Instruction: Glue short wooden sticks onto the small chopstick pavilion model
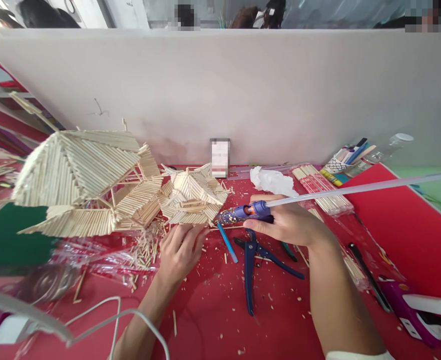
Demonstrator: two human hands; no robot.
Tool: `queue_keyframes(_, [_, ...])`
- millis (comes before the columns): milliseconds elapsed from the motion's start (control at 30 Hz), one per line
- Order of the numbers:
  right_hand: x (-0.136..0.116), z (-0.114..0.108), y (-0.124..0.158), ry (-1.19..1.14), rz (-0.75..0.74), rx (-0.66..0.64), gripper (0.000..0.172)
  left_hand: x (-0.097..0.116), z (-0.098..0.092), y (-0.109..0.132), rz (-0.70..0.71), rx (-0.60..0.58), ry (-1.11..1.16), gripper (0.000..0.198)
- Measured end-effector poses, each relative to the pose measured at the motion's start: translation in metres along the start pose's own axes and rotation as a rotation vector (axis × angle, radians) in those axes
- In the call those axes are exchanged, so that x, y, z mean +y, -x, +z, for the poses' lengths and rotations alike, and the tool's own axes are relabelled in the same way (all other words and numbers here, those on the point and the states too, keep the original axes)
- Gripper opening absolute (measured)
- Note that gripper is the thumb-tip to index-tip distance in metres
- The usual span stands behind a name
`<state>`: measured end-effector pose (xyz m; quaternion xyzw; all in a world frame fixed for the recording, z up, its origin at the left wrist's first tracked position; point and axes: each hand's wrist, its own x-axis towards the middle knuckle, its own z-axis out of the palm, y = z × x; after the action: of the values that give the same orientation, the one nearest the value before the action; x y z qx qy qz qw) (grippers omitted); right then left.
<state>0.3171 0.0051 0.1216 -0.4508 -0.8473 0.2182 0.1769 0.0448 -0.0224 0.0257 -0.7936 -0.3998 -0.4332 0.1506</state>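
My right hand is wrapped around a blue hot glue gun. Its tip meets the lower right edge of a small stick-built pavilion model, and a long clear glue stick runs out of its back. At the model's near edge, my left hand has its fingers curled and closed on it; the fingertips are hidden. A larger stick-built pavilion model with a layered roof stands to the left. Just below the gun's tip lies a blue tube.
Dark blue cutting pliers lie open below my right hand. Bundled sticks, white tissue and a pen holder sit right of centre. A phone leans against the white partition. A white cable loops near my left forearm.
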Motion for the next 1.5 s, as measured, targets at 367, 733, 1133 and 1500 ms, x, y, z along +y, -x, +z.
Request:
queue_keyframes(367, [0.003,-0.002,0.000,-0.031,0.081,-0.032,0.048,-0.007,-0.002,0.010,0.299,-0.156,0.179,0.011])
queue_keyframes(733, [0.012,-0.009,0.009,-0.106,0.103,-0.050,0.042,-0.025,-0.011,0.019,0.354,-0.214,0.227,0.005])
queue_keyframes(1133, [0.027,-0.006,0.012,-0.367,0.074,-0.200,0.061,-0.054,-0.025,0.019,0.276,-0.444,0.171,0.024])
queue_keyframes(1500, [0.035,0.024,0.031,-0.546,0.249,-0.156,0.069,-0.065,-0.040,0.010,-0.042,-1.031,0.074,0.026])
